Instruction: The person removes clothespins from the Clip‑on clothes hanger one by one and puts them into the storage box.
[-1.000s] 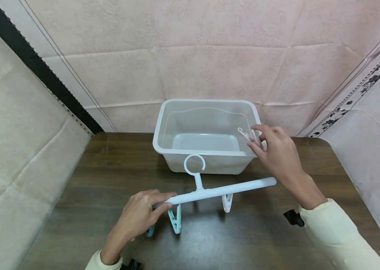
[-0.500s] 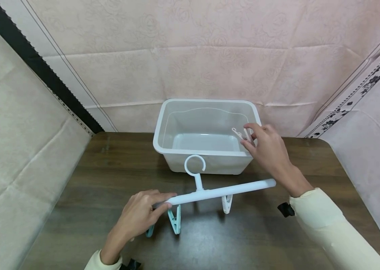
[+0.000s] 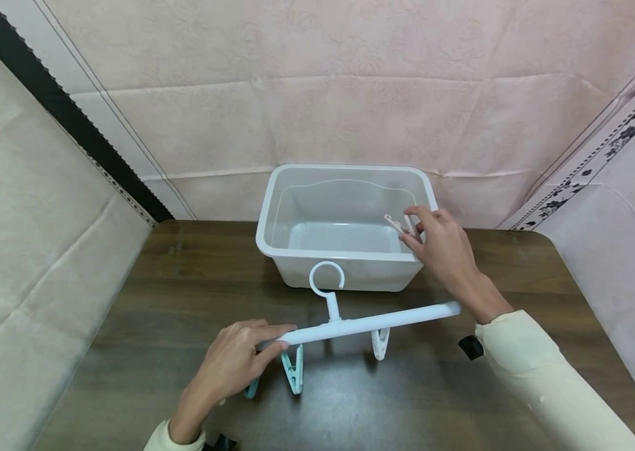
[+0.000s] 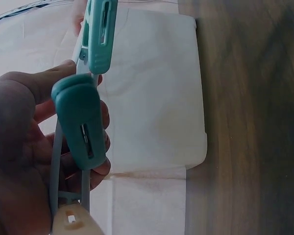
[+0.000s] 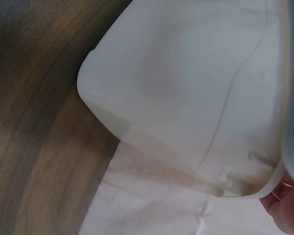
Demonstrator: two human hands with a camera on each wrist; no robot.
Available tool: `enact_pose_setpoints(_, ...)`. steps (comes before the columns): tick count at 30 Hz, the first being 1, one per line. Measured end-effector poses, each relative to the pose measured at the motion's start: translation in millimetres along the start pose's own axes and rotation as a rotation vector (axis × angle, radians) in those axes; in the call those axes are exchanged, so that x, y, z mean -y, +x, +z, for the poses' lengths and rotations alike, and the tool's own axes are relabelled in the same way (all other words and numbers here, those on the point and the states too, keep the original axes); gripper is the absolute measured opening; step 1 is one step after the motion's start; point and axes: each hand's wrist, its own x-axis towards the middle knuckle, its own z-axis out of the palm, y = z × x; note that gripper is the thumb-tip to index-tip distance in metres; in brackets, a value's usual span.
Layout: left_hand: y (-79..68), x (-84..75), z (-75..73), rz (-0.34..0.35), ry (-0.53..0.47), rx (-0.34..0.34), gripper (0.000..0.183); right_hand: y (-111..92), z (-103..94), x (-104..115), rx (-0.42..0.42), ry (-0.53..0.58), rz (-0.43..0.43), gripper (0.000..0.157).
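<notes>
My left hand (image 3: pixel 230 357) grips the left end of a white clip hanger (image 3: pixel 376 322), held above the table with its hook upward. A teal clip (image 3: pixel 294 371) and a white clip (image 3: pixel 379 343) hang from its bar. Close up in the left wrist view are a dark teal clip (image 4: pixel 80 125), a lighter teal one and a cream clip (image 4: pixel 76 223). Over the right side of a pale grey basin (image 3: pixel 345 255), my right hand (image 3: pixel 446 250) pinches a white clothespin (image 3: pixel 394 223) between thumb and fingers. The basin wall hides that clothespin in the right wrist view.
The basin stands at the back of the dark wooden table (image 3: pixel 205 269), just behind the hanger's hook. Pale patterned cloth (image 3: pixel 362 119) hangs behind the table and on both sides.
My right hand has moved left, further over the basin, with the clothespin between its fingers. The left hand and the hanger have barely moved.
</notes>
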Motion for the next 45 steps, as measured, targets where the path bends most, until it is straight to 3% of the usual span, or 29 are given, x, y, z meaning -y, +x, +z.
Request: enact_pose_setpoints(45, 0.4, 0.3, 1.6, 0.014, -0.021, 0.004, 0.028, -3.7, 3.1, -2.2, -0.059, -0.042, -0.015, 0.047)
